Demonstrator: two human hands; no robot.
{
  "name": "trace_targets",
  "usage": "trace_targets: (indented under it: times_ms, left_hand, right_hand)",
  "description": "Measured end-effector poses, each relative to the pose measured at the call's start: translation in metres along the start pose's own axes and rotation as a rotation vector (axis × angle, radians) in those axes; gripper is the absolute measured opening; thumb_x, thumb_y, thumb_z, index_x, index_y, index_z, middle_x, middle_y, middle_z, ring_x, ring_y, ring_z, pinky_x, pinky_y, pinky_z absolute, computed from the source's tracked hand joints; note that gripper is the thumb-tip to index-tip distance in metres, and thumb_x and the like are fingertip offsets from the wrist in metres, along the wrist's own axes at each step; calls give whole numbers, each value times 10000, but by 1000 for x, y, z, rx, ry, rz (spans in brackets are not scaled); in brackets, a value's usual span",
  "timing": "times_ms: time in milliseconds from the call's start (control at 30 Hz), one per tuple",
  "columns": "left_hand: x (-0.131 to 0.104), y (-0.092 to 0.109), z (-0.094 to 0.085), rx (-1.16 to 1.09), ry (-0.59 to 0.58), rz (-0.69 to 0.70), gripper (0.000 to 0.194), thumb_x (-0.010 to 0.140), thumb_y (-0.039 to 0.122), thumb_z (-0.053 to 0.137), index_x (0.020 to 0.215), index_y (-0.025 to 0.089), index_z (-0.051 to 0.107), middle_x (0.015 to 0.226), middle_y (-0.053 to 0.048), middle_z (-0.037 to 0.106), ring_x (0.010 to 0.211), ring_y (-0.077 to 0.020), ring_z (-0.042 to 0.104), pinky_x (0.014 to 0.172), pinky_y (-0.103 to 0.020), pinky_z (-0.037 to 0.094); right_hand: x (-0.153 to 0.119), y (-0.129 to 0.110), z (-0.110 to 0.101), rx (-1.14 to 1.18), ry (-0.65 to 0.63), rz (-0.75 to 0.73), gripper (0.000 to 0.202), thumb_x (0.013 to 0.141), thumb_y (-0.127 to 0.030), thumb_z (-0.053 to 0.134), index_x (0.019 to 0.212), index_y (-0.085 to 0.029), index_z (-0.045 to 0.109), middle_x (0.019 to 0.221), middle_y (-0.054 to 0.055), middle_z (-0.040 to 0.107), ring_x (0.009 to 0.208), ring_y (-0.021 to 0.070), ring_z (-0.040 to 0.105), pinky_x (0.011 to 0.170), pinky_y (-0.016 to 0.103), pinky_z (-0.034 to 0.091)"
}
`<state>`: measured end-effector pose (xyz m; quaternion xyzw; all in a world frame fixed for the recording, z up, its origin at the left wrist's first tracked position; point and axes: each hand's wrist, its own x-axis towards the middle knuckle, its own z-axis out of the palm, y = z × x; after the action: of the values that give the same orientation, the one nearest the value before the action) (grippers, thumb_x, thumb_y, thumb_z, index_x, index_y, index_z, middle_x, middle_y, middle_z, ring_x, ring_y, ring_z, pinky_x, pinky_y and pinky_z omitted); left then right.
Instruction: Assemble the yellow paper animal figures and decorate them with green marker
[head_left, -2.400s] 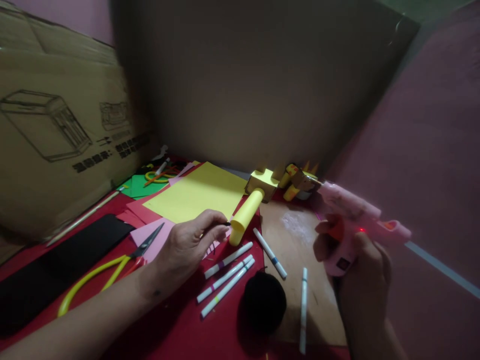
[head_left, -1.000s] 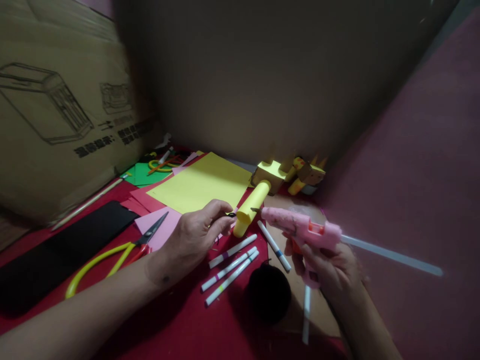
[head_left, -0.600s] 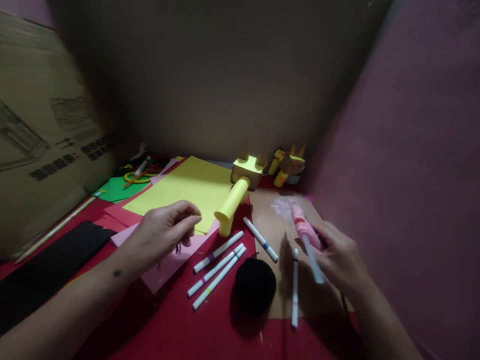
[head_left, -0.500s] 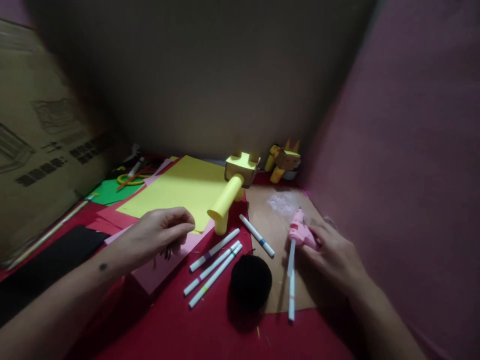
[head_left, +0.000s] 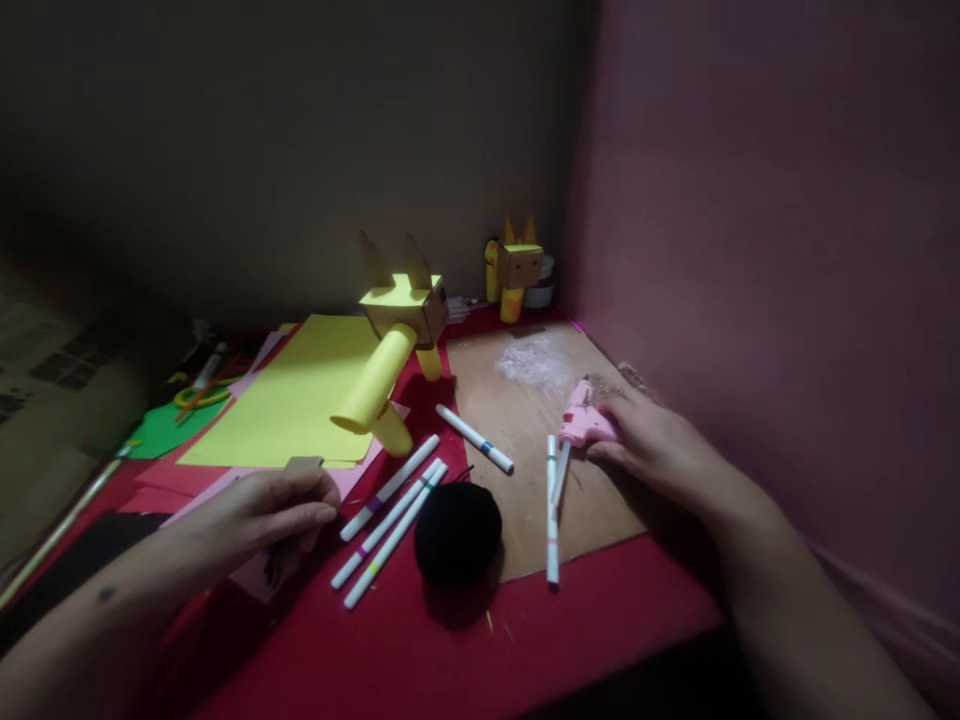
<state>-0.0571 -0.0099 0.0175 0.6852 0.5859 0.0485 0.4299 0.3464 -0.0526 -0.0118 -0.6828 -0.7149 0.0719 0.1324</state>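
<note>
My right hand (head_left: 652, 450) is closed around the pink glue gun (head_left: 585, 418), a translucent glue stick (head_left: 561, 475) jutting from its rear. The gun is over the cardboard sheet (head_left: 517, 500). My left hand (head_left: 289, 510) is pinched, with dark strands (head_left: 274, 565), seemingly black yarn, hanging below its fingers. A small brown flap (head_left: 304, 463) shows just behind that hand. Ahead of it stands a yellow paper-tube animal (head_left: 379, 380) with a cardboard box head (head_left: 405, 310) and two pointed ears. A black yarn ball (head_left: 457, 535) sits between my hands.
Several white markers (head_left: 390, 490) lie beside the yarn, one marker (head_left: 552, 550) near the glue gun. Yellow paper (head_left: 277, 390) and green sheets (head_left: 172, 420) are at left. Dried glue (head_left: 536, 360) marks the cardboard. A second animal figure (head_left: 519, 265) stands near the pink wall (head_left: 750, 250).
My view has turned right, so the table's things appear further left. My left hand has drawn slightly back from the yellow tube animal. The glue gun stays in my right hand.
</note>
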Motion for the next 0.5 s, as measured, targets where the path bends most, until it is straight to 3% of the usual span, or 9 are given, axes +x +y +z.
trace_targets:
  times_ms: [100, 300, 500]
  left_hand:
    - [3, -7, 3, -96, -107, -20, 167, 868, 349, 550, 804, 195, 541, 596, 51, 577, 512, -132, 578, 506, -230, 441]
    - [6, -10, 4, -77, -98, -25, 238, 848, 426, 584, 809, 195, 541, 606, 46, 565, 512, -132, 575, 504, -238, 440]
    - [3, -8, 3, -104, -76, -28, 174, 896, 358, 543, 863, 187, 540, 602, 59, 577, 531, -122, 569, 538, -233, 415]
  right_hand:
    - [-1, 1, 0, 41, -2, -16, 200, 848, -372, 651, 947, -201, 616, 968, 86, 666, 818, 249, 644, 615, 316, 452]
    - [-2, 2, 3, 96, 33, -62, 187, 864, -382, 637, 892, -199, 609, 1039, 97, 631, 893, 253, 620, 696, 336, 469]
    - [-3, -2, 3, 201, 167, -163, 211, 863, -375, 661, 962, -188, 655, 972, 83, 641, 871, 235, 615, 721, 330, 473]
